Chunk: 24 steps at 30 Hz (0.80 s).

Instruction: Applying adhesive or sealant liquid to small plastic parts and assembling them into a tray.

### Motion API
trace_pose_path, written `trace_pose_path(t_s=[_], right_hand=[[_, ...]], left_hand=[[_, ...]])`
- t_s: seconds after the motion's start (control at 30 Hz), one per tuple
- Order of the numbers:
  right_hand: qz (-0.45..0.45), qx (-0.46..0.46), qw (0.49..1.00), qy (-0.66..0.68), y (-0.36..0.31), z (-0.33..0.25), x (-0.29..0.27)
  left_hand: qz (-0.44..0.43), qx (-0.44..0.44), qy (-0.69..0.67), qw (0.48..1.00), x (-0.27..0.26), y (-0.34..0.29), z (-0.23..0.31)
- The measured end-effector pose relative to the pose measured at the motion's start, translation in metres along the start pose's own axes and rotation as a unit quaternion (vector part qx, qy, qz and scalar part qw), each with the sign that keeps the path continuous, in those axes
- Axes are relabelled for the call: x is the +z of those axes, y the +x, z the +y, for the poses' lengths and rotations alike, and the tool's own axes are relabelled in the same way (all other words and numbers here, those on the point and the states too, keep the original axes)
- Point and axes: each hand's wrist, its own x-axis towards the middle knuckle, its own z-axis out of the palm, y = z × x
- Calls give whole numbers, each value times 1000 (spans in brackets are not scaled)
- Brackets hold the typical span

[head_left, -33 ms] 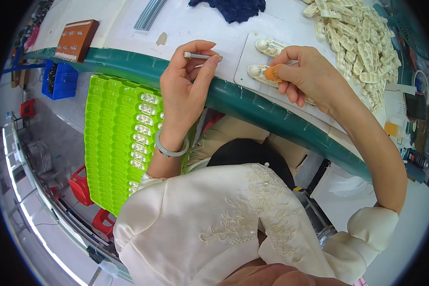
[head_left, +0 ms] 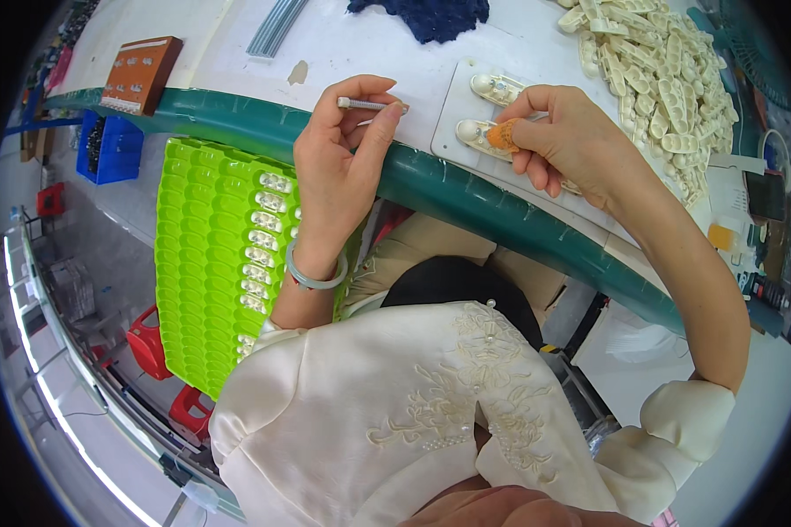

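My left hand (head_left: 330, 162) is raised over the table's near edge, its curled fingers and thumb closed on a slim pale rod (head_left: 360, 104) with a ribbed or threaded look. An orange textured finger cover (head_left: 504, 135) sits on my right hand (head_left: 576, 140). Those fingertips are pinched together at a cream oblong plastic part (head_left: 471, 132) on a white plate (head_left: 448, 119). Anything small between them is hidden. Another cream part (head_left: 494, 87) lies just beyond on the same plate, and my right hand covers the plate's near right portion.
A heap of cream plastic parts (head_left: 668, 88) fills the back right. A green ribbed tray (head_left: 202, 255) holding a row of small white pieces stands left of my left arm. Farther off are a brown block (head_left: 141, 75), grey rods (head_left: 276, 26), dark blue cloth (head_left: 426, 16) and a blue bin (head_left: 114, 151).
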Motion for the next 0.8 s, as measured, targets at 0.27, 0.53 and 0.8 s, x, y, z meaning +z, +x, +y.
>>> trace_pose_path(t_s=[0.27,0.53,0.8], right_hand=[[-13,-13,1000,16,4,3,-3],[12,-73,997,-16,-35,5,-37],[245,-200,940,-126,-102,91,-112]], left_hand=[[34,2,13,999,-15,2,4],[16,-13,13,1000,-2,5,11],[-111,15,14,994,57,-3,59]])
